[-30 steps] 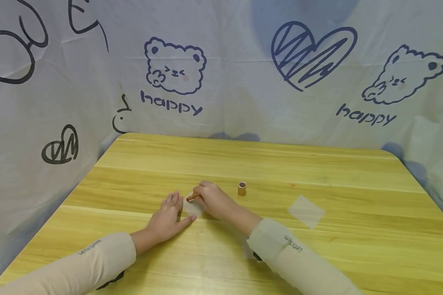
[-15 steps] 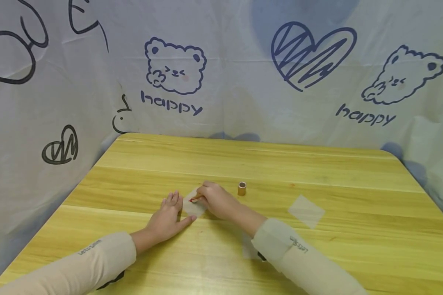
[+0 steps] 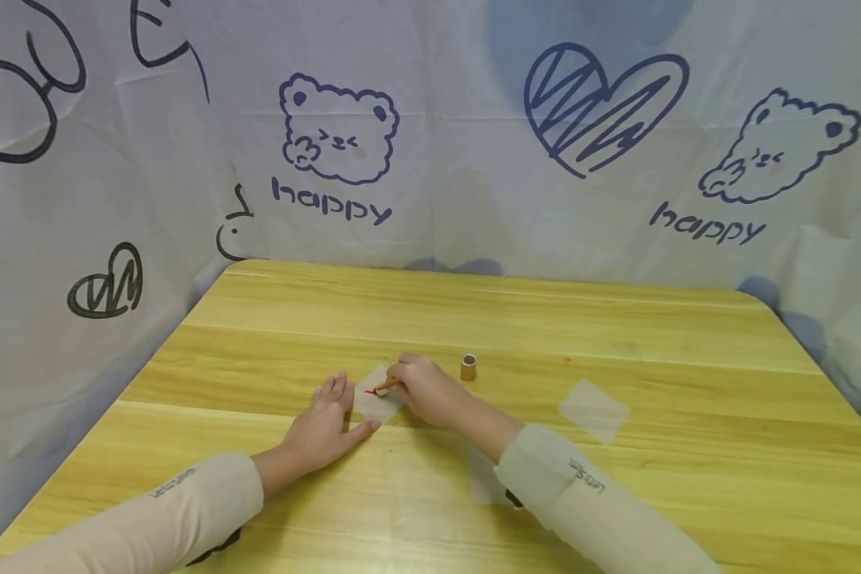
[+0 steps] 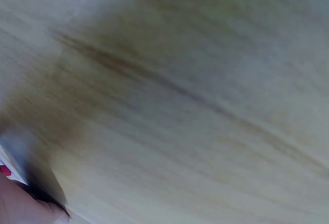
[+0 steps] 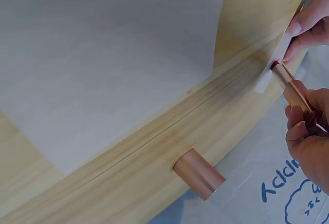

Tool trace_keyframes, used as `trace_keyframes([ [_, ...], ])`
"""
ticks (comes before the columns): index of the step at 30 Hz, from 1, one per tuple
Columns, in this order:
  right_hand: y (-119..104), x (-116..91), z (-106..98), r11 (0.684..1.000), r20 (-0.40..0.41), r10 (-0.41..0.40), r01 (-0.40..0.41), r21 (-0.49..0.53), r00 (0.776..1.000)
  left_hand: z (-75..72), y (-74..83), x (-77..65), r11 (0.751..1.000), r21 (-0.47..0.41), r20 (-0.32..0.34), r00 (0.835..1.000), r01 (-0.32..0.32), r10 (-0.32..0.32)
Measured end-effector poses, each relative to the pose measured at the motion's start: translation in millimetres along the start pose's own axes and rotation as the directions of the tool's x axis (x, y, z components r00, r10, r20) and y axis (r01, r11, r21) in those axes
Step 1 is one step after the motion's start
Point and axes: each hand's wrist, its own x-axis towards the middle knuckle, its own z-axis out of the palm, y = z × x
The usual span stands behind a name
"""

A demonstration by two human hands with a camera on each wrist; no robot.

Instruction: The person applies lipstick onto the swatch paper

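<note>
Between the thumb and curled fingers of my right hand (image 3: 430, 391) is a lipstick (image 5: 295, 95) with a rose-gold tube. Its red tip meets a small square of white paper (image 3: 382, 411), tilted cornerwise on the table. A short red mark (image 3: 371, 392) shows there, just left of the tip. My left hand (image 3: 319, 424) lies flat with fingers extended, pressing at the paper's left side and lower edge. The lipstick cap (image 3: 469, 368) stands apart on the table, right of my right hand. In the left wrist view only a thumb (image 4: 31, 206) shows at the lower corner.
A second square of white paper (image 3: 594, 411) lies farther right on the wooden table (image 3: 316, 311). Another pale sheet (image 3: 485, 481) sits partly hidden under my right sleeve. White cloth (image 3: 459, 183) with drawings hangs behind the table's far edge.
My right hand has shifted slightly to the right with the lipstick, and a red line now shows on the paper. The left hand and cap have stayed in place.
</note>
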Motion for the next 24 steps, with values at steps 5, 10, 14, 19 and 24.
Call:
trace_keyframes([
  [5, 1.4, -1.9, -1.9, 1.0, 0.001, 0.005, -0.005, 0.017, 1.0, -0.6, 0.5, -0.5, 1.0, 0.001, 0.001, 1.0, 0.001, -0.001],
  [10, 2.9, -4.1, -3.5, 1.0, 0.004, 0.013, -0.013, 0.025, 1.0, -1.0, 1.2, -0.6, 1.0, 0.003, 0.0, 1.0, 0.002, -0.002],
  [14, 3.0, -6.3, -5.6, 0.999, 0.007, 0.019, -0.019, 0.03, 1.0, -0.8, 1.1, -0.3, 1.0, 0.004, -0.001, 1.0, 0.003, -0.003],
  [19, 3.2, -8.9, -8.0, 0.999, 0.012, 0.036, -0.036, 0.04, 0.999, -0.9, 0.7, -0.4, 1.0, 0.003, 0.003, 1.0, 0.004, -0.004],
  [24, 5.7, -12.2, -8.9, 0.998, 0.004, 0.037, -0.037, 0.042, 0.999, -1.4, 0.6, -0.5, 1.0, -0.001, 0.006, 1.0, 0.004, -0.004],
])
